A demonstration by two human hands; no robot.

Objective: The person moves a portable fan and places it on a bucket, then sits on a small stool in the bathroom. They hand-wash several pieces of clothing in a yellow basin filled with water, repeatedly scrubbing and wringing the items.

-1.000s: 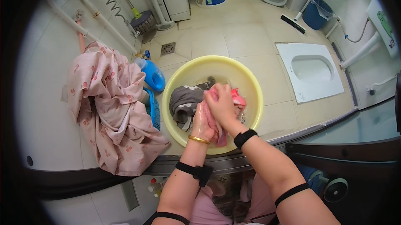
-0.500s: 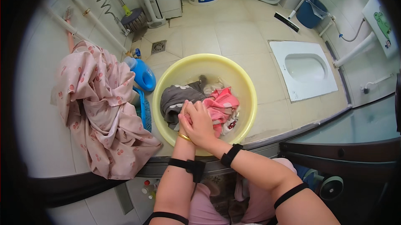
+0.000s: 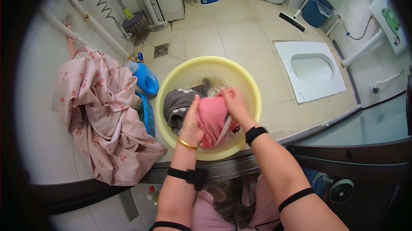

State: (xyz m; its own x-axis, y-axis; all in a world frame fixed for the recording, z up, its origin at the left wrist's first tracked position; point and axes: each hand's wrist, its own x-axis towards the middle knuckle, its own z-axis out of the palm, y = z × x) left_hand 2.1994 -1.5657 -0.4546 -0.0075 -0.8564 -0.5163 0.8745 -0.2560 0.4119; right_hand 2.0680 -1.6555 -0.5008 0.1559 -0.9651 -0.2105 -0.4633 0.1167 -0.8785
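A pink piece of clothing [image 3: 212, 115] is held up between both my hands over the yellow basin [image 3: 257, 102]. My left hand [image 3: 192, 123], with a gold bangle at its wrist, grips the cloth's left side; some of its fingers are hidden by the fabric. At the upper right edge, my right hand [image 3: 235, 105] pinches the same cloth with closed fingers. A wet grey garment [image 3: 177, 107] with white spots lies in the basin to the left of my hands. Water and pale cloth show behind the pink piece.
Pink cherry-patterned fabric [image 3: 101, 115] is heaped at the left, beside a blue basket [image 3: 148, 115] and a blue bottle [image 3: 146, 79]. A squat toilet [image 3: 311, 71] is set in the floor at right. The dark door track [image 3: 214, 165] runs in front of the basin.
My hands were clasped together above the clothes. They have parted, the right moving right and up, and now hold the pink garment lifted and spread between them.
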